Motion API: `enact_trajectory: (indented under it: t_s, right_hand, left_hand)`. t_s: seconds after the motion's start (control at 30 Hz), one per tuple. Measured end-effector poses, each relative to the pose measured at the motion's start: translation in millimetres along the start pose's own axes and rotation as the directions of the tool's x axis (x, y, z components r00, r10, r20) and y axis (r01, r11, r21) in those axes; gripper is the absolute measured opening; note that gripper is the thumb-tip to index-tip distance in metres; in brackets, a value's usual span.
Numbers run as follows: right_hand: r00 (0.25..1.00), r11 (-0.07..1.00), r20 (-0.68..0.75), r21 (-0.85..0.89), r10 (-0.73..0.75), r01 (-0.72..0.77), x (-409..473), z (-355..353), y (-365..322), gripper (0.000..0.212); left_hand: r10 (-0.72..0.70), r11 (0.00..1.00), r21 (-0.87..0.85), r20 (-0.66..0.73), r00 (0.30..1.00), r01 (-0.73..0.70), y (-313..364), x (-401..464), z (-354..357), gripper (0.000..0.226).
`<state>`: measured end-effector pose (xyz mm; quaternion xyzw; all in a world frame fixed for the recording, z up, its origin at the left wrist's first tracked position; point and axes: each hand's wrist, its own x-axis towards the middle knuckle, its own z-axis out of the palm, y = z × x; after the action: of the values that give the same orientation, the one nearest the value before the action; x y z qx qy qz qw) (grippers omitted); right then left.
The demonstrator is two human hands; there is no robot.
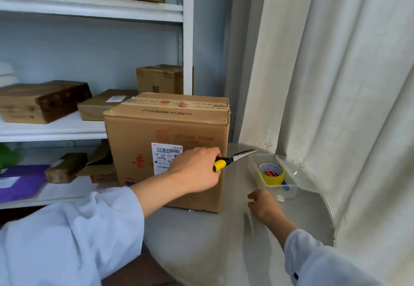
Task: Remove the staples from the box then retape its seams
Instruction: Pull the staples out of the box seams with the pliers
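Left hand [195,171] grips yellow-handled pliers [233,159] beside the box [165,129]; right hand [263,203] blurred, state unclear. Advise steadying box, nose under each staple crown.

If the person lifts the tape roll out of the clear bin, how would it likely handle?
The yellow tape roll looks rigid and probably light. It stands on edge in the clear plastic bin, so once set on the round glass table it could roll away.
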<state>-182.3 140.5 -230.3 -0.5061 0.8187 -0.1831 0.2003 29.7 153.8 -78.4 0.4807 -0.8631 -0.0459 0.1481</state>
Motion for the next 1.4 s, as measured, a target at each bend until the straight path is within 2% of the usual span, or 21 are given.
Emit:
enact_trajectory:
  t_s: [0.07,0.13,0.2,0.23,0.3,0.33,0.4,0.47,0.53,0.6,0.67,0.73,0.8,0.83,0.87,0.93,1.0,1.1,1.23,1.33,1.4]
  right_hand:
    - [0.994,0.997,-0.073,0.007,-0.082,0.082,-2.8,-9.5,-16.7,0.033]
    - [0.988,0.99,-0.067,0.027,-0.14,0.142,-9.4,-22.6,-40.4,0.027]
    - [0.99,0.988,0.115,0.137,-0.085,0.069,-20.2,-33.6,-66.4,0.02]
    - [0.98,0.996,0.182,0.056,-0.082,0.073,-22.1,-33.1,-70.8,0.027]
    - [0.972,0.992,0.222,0.109,-0.081,0.058,-30.9,-39.3,-80.7,0.025]
    - [0.974,0.988,0.177,0.086,-0.142,0.129,-30.0,-42.0,-82.2,0.016]
    - [0.981,0.978,0.128,0.168,-0.145,0.123,-35.4,-50.6,-89.0,0.017]
    - [0.961,0.963,0.254,0.266,-0.108,0.038,-44.5,-56.9,-96.8,0.015]
    - [0.925,0.974,0.374,0.226,-0.068,-0.02,-54.7,-57.0,-100.1,0.018]
    - [0.931,0.953,0.361,0.297,-0.052,-0.062,-52.4,-51.1,-96.8,0.018]
    - [0.948,0.878,0.31,0.47,-0.064,-0.095,-51.8,-47.1,-95.2,0.014]
    - [0.962,0.725,0.268,0.673,-0.055,-0.146,-53.6,-46.4,-98.7,0.014]
    - [0.971,0.575,0.221,0.808,-0.091,-0.13,-56.3,-47.6,-102.8,0.029]
    - [0.979,0.575,0.166,0.816,-0.121,-0.067,-57.3,-49.5,-107.6,0.038]
    - [0.986,0.648,0.075,0.76,-0.149,0.04,-56.5,-51.0,-111.4,0.047]
    - [0.964,0.822,-0.082,0.508,-0.253,0.259,-54.7,-57.0,-122.4,0.068]
    - [0.936,0.887,-0.155,0.303,-0.315,0.349,-60.2,-62.9,-137.4,0.085]
    - [0.889,0.861,-0.187,0.232,-0.418,0.453,-73.0,-63.6,-160.1,0.101]
    - [0.816,0.777,-0.11,0.257,-0.568,0.575,-95.7,-47.6,-195.7,0.126]
    - [0.777,0.73,-0.25,0.268,-0.578,0.629,-91.5,-29.0,-209.2,0.148]
    - [0.797,0.741,-0.266,0.296,-0.542,0.603,-92.6,-25.1,-211.3,0.137]
  left_hand:
    - [0.051,0.998,0.047,-0.124,0.991,-0.046,-8.0,-1.5,-18.4,0.023]
    - [0.089,0.993,0.095,-0.239,0.967,-0.068,-21.0,-0.3,-37.9,0.03]
    - [0.098,0.985,0.167,-0.309,0.946,-0.048,-39.2,2.7,-56.6,0.039]
    - [0.074,0.978,0.207,-0.307,0.949,-0.01,-49.1,4.2,-62.9,0.044]
    - [-0.033,0.957,0.273,-0.246,0.969,0.102,-69.1,3.4,-75.4,0.046]
    - [-0.094,0.945,0.291,-0.205,0.974,0.152,-77.0,1.1,-78.3,0.043]
    - [-0.17,0.93,0.302,-0.148,0.974,0.208,-86.0,-5.7,-76.0,0.036]
    - [-0.168,0.929,0.306,-0.147,0.975,0.207,-85.5,-9.0,-68.5,0.038]
    - [-0.152,0.934,0.296,-0.175,0.973,0.199,-75.5,-10.1,-64.5,0.037]
    - [-0.131,0.934,0.302,-0.206,0.97,0.19,-64.1,-9.7,-64.6,0.034]
    - [-0.082,0.932,0.327,-0.224,0.971,0.154,-54.7,-9.7,-64.4,0.03]
    - [-0.047,0.953,0.281,-0.225,0.973,0.11,-51.1,-13.4,-67.2,0.03]
    - [-0.034,0.984,0.166,-0.183,0.983,0.065,-49.6,-13.4,-74.9,0.027]
    - [-0.044,0.993,0.107,-0.148,0.988,0.06,-50.6,-12.0,-82.4,0.021]
    - [-0.072,0.996,0.049,-0.112,0.991,0.078,-53.0,-9.1,-90.4,0.014]
    - [-0.178,0.984,-0.029,-0.054,0.983,0.176,-61.6,-1.5,-108.8,0.003]
    - [-0.283,0.958,-0.042,0.009,0.959,0.283,-71.8,1.1,-121.0,0.009]
    - [-0.357,0.928,-0.093,0.065,0.932,0.361,-72.0,0.9,-123.9,0.009]
    - [-0.292,0.944,-0.138,0.079,0.953,0.301,-39.8,-3.2,-113.3,0.01]
    - [-0.242,0.964,-0.093,0.086,0.966,0.25,-22.1,-7.3,-103.2,0.031]
    - [-0.242,0.964,-0.102,0.051,0.969,0.246,-24.5,-6.4,-102.7,0.033]
